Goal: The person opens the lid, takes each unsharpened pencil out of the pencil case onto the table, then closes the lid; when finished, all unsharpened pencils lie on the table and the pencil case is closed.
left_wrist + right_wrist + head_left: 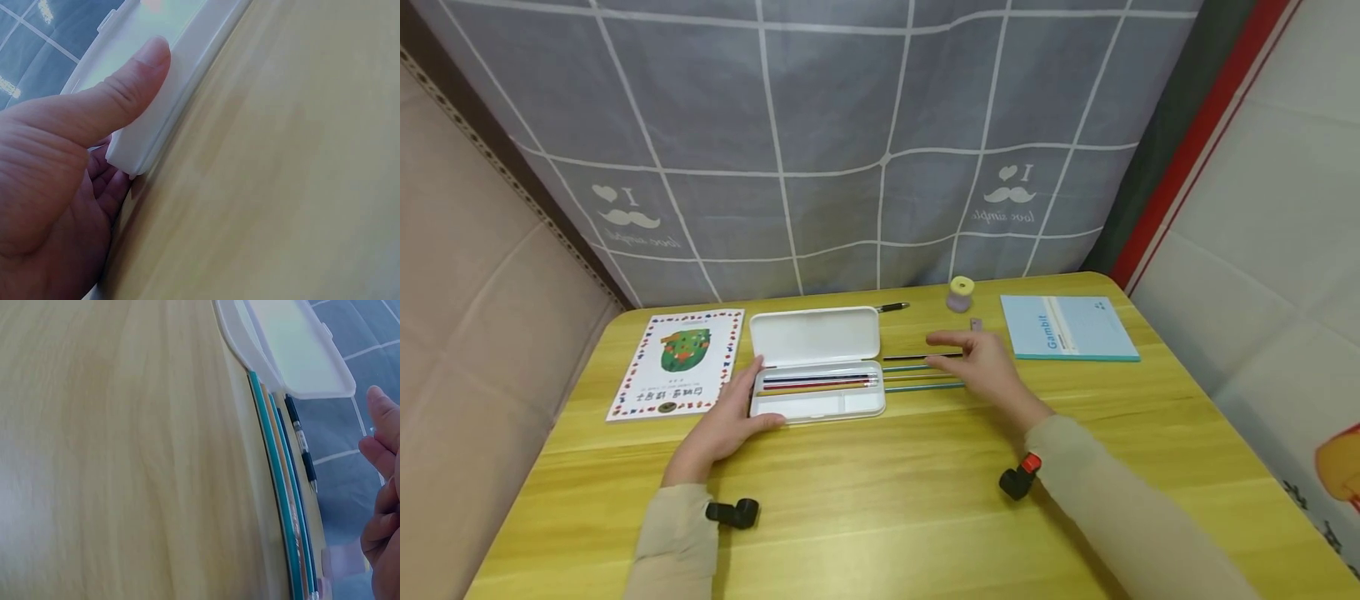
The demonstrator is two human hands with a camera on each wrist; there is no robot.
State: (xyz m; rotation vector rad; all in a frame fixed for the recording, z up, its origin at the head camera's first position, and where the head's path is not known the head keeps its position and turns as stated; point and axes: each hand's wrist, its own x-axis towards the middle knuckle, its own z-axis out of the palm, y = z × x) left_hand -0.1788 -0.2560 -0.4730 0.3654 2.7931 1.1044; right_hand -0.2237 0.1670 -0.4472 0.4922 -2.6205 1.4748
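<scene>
A white pencil case [805, 407] lies on the table with its lid [816, 336] folded back. Several pencils [816, 384] rest inside, along the tray's far part. My left hand [730, 421] grips the case's left end; in the left wrist view the thumb [125, 90] lies over the near rim and the other fingers are partly hidden behind the end. Beyond the case's right end, several long pencils [917, 388], teal, yellowish and dark, lie side by side. Above their right ends hovers my right hand [988, 371], thumb and index finger apart, with nothing visible between them.
A black pen [892, 307] lies behind the case's lid. Farther right stand a yellow-topped purple object [960, 294] and a small purplish piece [976, 324]. A light-blue notebook [1067, 329] lies at the right, a white illustrated booklet [677, 364] at the left. Grey curtain [835, 208] hangs behind.
</scene>
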